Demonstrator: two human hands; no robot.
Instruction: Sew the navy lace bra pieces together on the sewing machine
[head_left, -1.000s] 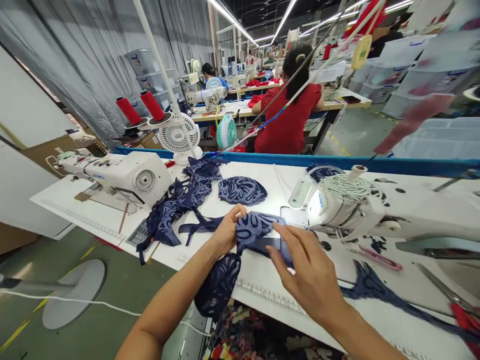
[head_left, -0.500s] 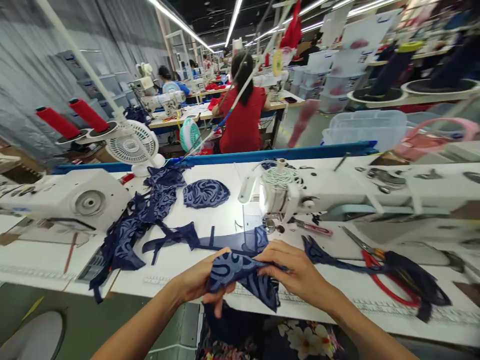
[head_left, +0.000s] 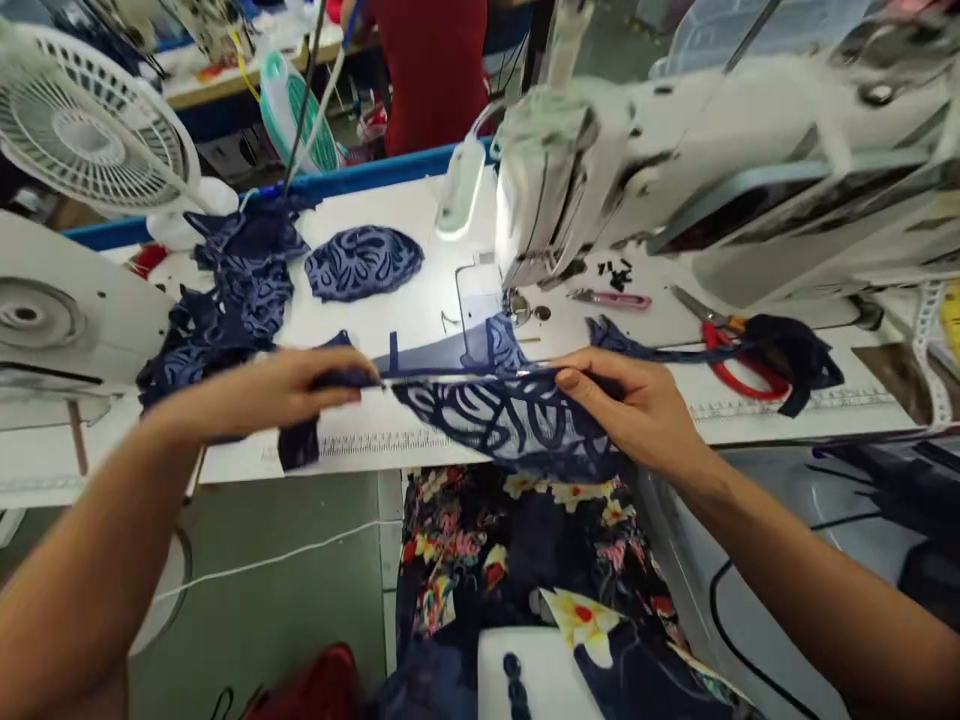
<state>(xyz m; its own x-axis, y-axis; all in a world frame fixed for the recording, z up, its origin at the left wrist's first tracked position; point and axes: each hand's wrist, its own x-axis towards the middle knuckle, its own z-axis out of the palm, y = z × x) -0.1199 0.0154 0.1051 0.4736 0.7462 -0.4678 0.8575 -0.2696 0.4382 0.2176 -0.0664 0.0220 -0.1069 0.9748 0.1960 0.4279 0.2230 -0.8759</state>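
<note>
A navy lace piece [head_left: 517,420] is stretched between my hands at the front of the sewing table, its straight upper edge pulled taut and its patterned part hanging over the table's edge. My left hand [head_left: 277,388] pinches the left end of that edge. At the other end, my right hand [head_left: 637,400] grips the lace between thumb and fingers. Just behind it, a sheer navy strip with a lace end [head_left: 506,342] lies by the needle area of the sewing machine [head_left: 547,190].
A stack of lace cups [head_left: 365,262] and a heap of navy pieces [head_left: 240,290] lie to the left. On the right are a pink-handled tool [head_left: 611,299], red-handled scissors [head_left: 742,375] and a narrow navy strip [head_left: 645,350]. A white fan [head_left: 90,130] stands at the back left.
My view has tilted down and closer. My hands, earlier close together on folded lace, have moved apart, the left one going left, and the lace is now spread out between them.
</note>
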